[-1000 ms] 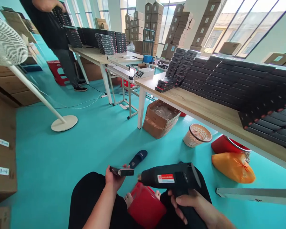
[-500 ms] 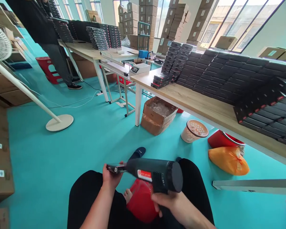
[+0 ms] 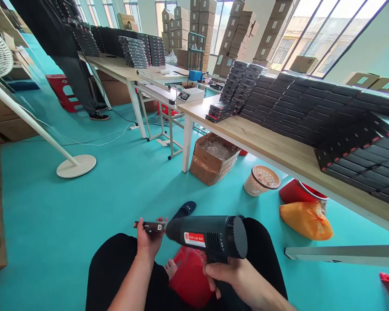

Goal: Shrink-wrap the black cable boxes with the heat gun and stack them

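My right hand (image 3: 225, 274) is wrapped round the grip of a dark green heat gun (image 3: 201, 231) with a red and white label. Its nozzle points left, towards a small flat black box (image 3: 153, 226) that shows a white square code on its side. My left hand (image 3: 149, 242) grips this box, thumb on the near side and fingertips at the far edge. The nozzle end lies right by the box's right end; whether they touch I cannot tell. Below the gun, between my knees, is a red stool (image 3: 191, 276).
A wooden table (image 3: 278, 151) at the right bears stacked black boxes (image 3: 298, 108). Beneath it stand an open carton (image 3: 210, 162), a waste basket (image 3: 261, 181) and an orange bag (image 3: 306, 220). A white fan (image 3: 76, 166) stands left; a person (image 3: 71, 73) is behind it.
The black box has turned in my left hand, so its long narrow side with the code now faces me. The heat gun stays nearly in place; the view has shifted slightly.
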`<state>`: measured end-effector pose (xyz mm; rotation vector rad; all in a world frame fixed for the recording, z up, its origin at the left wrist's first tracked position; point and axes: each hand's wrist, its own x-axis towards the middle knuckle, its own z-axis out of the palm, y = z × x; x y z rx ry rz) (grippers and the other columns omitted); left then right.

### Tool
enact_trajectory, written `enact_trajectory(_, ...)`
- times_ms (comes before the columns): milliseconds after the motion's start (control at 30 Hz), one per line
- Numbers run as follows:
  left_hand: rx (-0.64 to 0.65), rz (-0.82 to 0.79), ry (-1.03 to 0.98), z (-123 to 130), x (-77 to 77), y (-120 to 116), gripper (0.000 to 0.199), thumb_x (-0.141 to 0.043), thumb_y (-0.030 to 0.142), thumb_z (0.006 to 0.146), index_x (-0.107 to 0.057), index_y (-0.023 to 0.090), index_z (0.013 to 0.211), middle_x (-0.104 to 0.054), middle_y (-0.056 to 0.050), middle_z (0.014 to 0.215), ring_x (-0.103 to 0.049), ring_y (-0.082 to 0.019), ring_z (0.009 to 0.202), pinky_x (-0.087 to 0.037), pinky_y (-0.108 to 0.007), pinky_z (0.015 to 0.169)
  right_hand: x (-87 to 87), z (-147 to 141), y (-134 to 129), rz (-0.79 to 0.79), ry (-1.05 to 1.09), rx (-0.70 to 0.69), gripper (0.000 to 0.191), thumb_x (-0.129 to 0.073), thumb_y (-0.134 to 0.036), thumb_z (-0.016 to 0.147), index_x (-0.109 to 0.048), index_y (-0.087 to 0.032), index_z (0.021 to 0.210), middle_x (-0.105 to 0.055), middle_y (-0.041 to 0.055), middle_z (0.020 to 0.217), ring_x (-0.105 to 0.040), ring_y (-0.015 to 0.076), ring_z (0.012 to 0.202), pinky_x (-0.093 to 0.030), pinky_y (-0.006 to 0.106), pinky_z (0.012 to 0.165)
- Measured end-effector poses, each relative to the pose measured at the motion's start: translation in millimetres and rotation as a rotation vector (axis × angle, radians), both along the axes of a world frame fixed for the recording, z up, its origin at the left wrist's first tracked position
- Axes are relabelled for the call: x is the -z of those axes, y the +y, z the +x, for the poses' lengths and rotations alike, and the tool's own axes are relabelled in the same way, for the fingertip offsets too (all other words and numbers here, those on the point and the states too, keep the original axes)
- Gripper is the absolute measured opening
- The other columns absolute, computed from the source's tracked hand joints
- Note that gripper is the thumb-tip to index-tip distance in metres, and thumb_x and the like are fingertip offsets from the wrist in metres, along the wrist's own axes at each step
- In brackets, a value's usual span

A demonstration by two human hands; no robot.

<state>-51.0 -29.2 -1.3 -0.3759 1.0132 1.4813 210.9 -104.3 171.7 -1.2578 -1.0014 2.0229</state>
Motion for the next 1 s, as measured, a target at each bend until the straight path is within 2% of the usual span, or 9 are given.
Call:
enact_trajectory(133,-0.036,0.06,-0.074,-1.7,-2.6,-3.7,0.058,-0.044,0.046,0.094,-0.049,0.012,0.14,-0.07,-0.018,0.107,-0.072,-0.034,0.094,-0.062,-0.053,0.078,1.7,18.5,0.1,-0.095,-0.051,0.086,0.039,-0.074,-0.041,0.072,-0.071,-0.012,0.098,-0.063,0.0013,0.061,-0.053,0.0164,0.056,-0.042,0.03,0.056)
enact_trajectory(233,-0.032,0.115,-0.112,-1.2,-6.7,-5.8,0.061,-0.047,0.039,0.088,-0.051,0.008,0.14,-0.071,-0.023,0.111,-0.072,-0.038,0.098,-0.06,-0.054,0.08,1.0,34.6,-2.5,-0.149,0.03,-0.129,0.034,-0.078,-0.038,0.066,-0.072,-0.011,0.088,-0.066,0.0052,0.07,-0.055,0.0159,0.06,-0.04,0.029,0.057)
enact_trajectory(300,0.004,0.16,-0.122,-1.2,-8.8,-7.1,0.059,-0.049,0.032,0.082,-0.055,0.007,0.136,-0.073,-0.023,0.113,-0.072,-0.039,0.1,-0.059,-0.054,0.081,1.4,42.6,-3.9,-0.154,0.052,-0.17,0.029,-0.08,-0.036,0.065,-0.072,-0.011,0.078,-0.067,0.0069,0.074,-0.056,0.0155,0.064,-0.04,0.028,0.059)
enact_trajectory(467,0.2,0.126,-0.113,-4.1,-7.2,-10.8,0.044,-0.052,0.023,0.069,-0.068,0.01,0.108,-0.078,-0.017,0.091,-0.075,-0.033,0.081,-0.06,-0.049,0.077,14.1,61.4,-5.4,-0.169,0.107,0.112,0.045,-0.082,-0.047,0.069,-0.073,-0.014,0.099,-0.063,0.002,0.077,-0.055,0.0123,0.057,-0.039,0.026,0.051)
enact_trajectory(567,0.354,0.137,-0.096,-0.8,-4.2,-12.1,0.036,-0.055,0.021,0.062,-0.069,0.012,0.094,-0.076,-0.015,0.079,-0.074,-0.032,0.073,-0.059,-0.047,0.075,19.8,69.0,-3.0,-0.167,0.145,0.124,0.043,-0.08,-0.044,0.071,-0.072,-0.013,0.1,-0.065,0.003,0.076,-0.054,0.0118,0.053,-0.038,0.025,0.048)
enact_trajectory(700,0.539,0.114,-0.02,12.1,-0.7,-12.8,0.021,-0.056,0.018,0.062,-0.067,0.014,0.079,-0.069,-0.009,0.062,-0.066,-0.026,0.054,-0.055,-0.037,0.056,11.4,50.5,18.4,-0.119,0.08,0.146,0.037,-0.079,-0.038,0.069,-0.07,-0.013,0.094,-0.066,0.0025,0.072,-0.055,0.0117,0.051,-0.038,0.025,0.046)
enact_trajectory(800,0.517,0.106,0.033,17.7,3.2,-11.5,0.015,-0.054,0.014,0.062,-0.062,0.017,0.074,-0.063,-0.003,0.055,-0.061,-0.02,0.047,-0.049,-0.03,0.049,2.0,24.1,43.0,-0.085,-0.012,0.187,0.03,-0.075,-0.033,0.068,-0.068,-0.015,0.091,-0.065,0.0001,0.068,-0.057,0.0127,0.054,-0.044,0.025,0.05)
enact_trajectory(867,0.487,0.102,0.024,16.4,5.5,-9.9,0.016,-0.053,0.014,0.063,-0.061,0.018,0.075,-0.063,-0.003,0.056,-0.061,-0.02,0.048,-0.049,-0.029,0.05,-4.2,12.5,50.3,-0.108,-0.02,0.107,0.03,-0.075,-0.028,0.063,-0.068,-0.015,0.09,-0.065,-0.0001,0.061,-0.056,0.0138,0.049,-0.042,0.025,0.047)
enact_trajectory(1000,0.466,0.051,-0.05,6.8,5.6,-8.9,0.023,-0.054,0.027,0.08,-0.066,0.015,0.097,-0.069,-0.006,0.067,-0.065,-0.021,0.054,-0.049,-0.029,0.05,-23.3,23.0,30.8,-0.143,-0.066,-0.32,0.018,-0.072,-0.023,0.062,-0.071,-0.016,0.078,-0.062,-0.0002,0.054,-0.052,0.0142,0.048,-0.038,0.026,0.047)
